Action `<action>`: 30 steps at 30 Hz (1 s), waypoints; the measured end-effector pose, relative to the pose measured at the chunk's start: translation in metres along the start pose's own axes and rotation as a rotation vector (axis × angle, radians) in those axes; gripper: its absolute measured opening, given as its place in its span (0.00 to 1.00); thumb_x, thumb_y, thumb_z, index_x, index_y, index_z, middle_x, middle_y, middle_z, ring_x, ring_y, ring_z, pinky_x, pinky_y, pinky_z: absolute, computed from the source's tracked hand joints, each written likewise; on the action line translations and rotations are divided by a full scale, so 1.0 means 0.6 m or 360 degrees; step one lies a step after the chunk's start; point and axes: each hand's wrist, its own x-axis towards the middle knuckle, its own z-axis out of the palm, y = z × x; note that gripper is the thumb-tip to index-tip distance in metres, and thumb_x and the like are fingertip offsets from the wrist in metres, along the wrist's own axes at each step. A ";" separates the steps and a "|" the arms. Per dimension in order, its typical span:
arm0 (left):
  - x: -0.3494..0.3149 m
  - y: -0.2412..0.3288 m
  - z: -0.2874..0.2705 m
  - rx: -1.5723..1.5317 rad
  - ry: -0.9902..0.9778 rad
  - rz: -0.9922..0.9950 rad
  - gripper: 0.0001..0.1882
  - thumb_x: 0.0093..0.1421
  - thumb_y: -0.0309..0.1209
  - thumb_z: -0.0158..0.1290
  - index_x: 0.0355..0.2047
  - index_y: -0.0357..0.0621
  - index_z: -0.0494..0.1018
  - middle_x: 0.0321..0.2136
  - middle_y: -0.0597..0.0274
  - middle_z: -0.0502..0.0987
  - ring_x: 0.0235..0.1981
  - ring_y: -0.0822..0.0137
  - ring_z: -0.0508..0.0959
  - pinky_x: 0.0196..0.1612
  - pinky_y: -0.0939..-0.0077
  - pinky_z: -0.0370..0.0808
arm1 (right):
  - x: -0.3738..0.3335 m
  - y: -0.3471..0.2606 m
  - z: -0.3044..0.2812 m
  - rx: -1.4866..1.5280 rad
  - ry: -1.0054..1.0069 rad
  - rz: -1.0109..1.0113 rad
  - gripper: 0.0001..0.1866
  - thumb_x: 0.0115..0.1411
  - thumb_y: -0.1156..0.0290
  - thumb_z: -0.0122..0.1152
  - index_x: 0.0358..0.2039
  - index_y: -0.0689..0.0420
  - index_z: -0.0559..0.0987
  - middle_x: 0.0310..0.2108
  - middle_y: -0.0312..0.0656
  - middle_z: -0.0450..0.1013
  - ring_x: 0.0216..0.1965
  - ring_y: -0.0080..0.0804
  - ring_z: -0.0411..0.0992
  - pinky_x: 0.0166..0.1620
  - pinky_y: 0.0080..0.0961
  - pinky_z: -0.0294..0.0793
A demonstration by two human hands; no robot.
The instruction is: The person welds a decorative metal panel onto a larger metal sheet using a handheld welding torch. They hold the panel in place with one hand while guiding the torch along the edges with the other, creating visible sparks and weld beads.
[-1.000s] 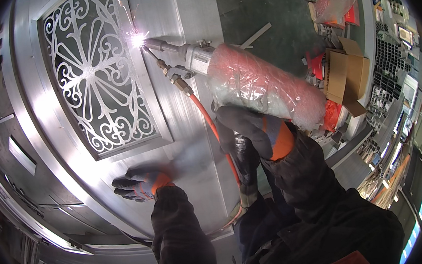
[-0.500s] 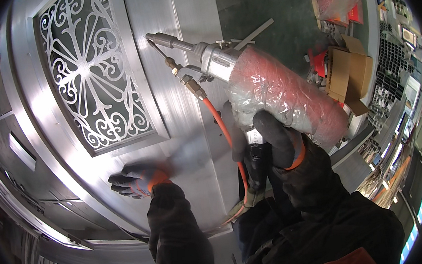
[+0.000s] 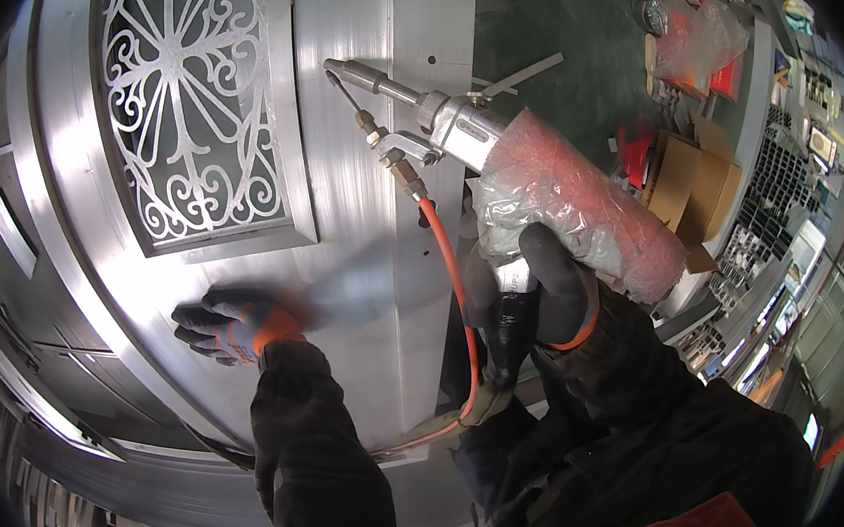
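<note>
Wrapped torch (image 3: 524, 169), right hand (image 3: 557, 297) curled round handle (image 3: 512, 326).
Likely heavy, stiff, slick-wrapped; handle's best hold. Left hand (image 3: 232, 325) loosely spread over panel (image 3: 361, 369); palm hidden, seemingly empty.

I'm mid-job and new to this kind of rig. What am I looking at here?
There is no robot: these are a person's gloved hands, seen from above by a wide fisheye camera on the wearer's head, so straight edges bow. Picture left is the wearer's left.

The right hand grips a torch-like tool, its thick body wrapped in clear plastic. Its metal nozzle points over the panel; I can't tell whether the tip touches. An orange hose curves down from it.

The left hand appears to rest on the big grey metal panel, holding nothing visible. Scrollwork fills an opening in that panel. An open cardboard box stands off to the right.
</note>
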 end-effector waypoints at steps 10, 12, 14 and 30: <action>0.014 -0.029 0.020 0.0048 0.0123 0.0015 0.40 0.70 0.62 0.32 0.76 0.58 0.47 0.75 0.58 0.49 0.74 0.54 0.52 0.71 0.49 0.54 | -0.014 0.026 -0.002 0.0227 -0.0077 -0.0112 0.17 0.67 0.65 0.43 0.41 0.65 0.76 0.26 0.44 0.78 0.27 0.29 0.78 0.33 0.24 0.77; 0.010 -0.017 0.022 0.0049 0.0117 0.0030 0.40 0.70 0.62 0.32 0.76 0.58 0.47 0.75 0.58 0.49 0.74 0.54 0.52 0.71 0.49 0.54 | -0.012 0.015 0.012 0.0012 0.0000 -0.0120 0.21 0.67 0.60 0.42 0.33 0.63 0.78 0.23 0.44 0.77 0.26 0.31 0.76 0.33 0.26 0.75; 0.002 -0.010 0.022 0.0043 0.0099 0.0023 0.40 0.70 0.63 0.32 0.76 0.58 0.47 0.75 0.58 0.49 0.74 0.54 0.52 0.71 0.49 0.54 | -0.012 0.011 0.020 -0.0206 0.0080 -0.0125 0.26 0.67 0.54 0.41 0.25 0.61 0.79 0.21 0.44 0.76 0.24 0.32 0.74 0.33 0.28 0.73; 0.007 -0.011 0.015 0.0091 0.0094 0.0036 0.38 0.70 0.61 0.31 0.75 0.58 0.48 0.74 0.57 0.50 0.74 0.53 0.53 0.70 0.47 0.55 | -0.029 0.025 0.059 -0.0010 0.0181 -0.0104 0.12 0.68 0.67 0.57 0.41 0.65 0.77 0.26 0.42 0.77 0.26 0.26 0.77 0.30 0.23 0.77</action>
